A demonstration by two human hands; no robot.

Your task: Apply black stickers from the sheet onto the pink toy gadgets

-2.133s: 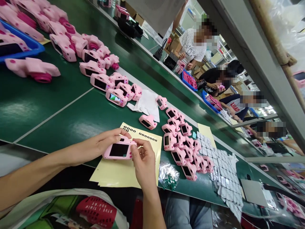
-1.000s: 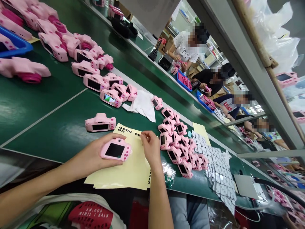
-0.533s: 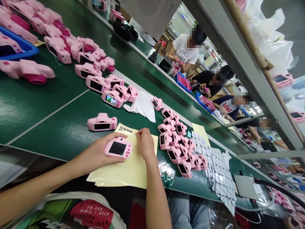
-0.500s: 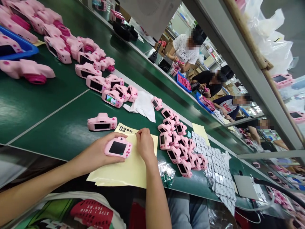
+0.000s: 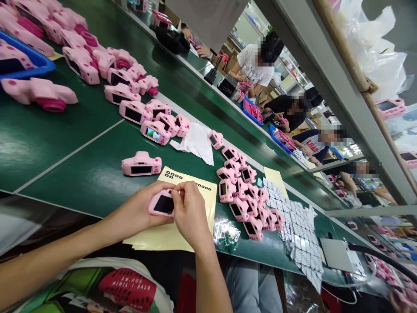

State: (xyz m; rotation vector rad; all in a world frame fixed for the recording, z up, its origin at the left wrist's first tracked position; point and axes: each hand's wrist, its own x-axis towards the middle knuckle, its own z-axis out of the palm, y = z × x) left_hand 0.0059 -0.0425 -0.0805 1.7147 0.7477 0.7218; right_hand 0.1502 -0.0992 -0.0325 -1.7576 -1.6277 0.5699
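Observation:
My left hand (image 5: 141, 208) is wrapped round a pink toy camera (image 5: 162, 204), its dark screen facing up. The fingers of my right hand (image 5: 190, 211) are pinched together at the camera's upper right edge, covering its buttons; whatever they pinch is hidden. Both hands are over a yellow sheet (image 5: 207, 205) with small black square stickers (image 5: 174, 174) in rows along its top. Beyond my left hand, another pink camera (image 5: 141, 164) lies on the green table (image 5: 87, 161).
Many pink cameras (image 5: 239, 208) stand to the right, others (image 5: 135, 112) at the back left. A white cloth (image 5: 196, 143), a clear bag with green bits (image 5: 227, 235), white-wrapped pieces (image 5: 301, 230) and a blue tray (image 5: 45, 67) lie around. Other people work across the table.
My right hand has moved left from the sticker sheet to the camera. More stickers on the sheet now show. The camera in my left hand has shifted slightly right. Hands have appeared at the far table.

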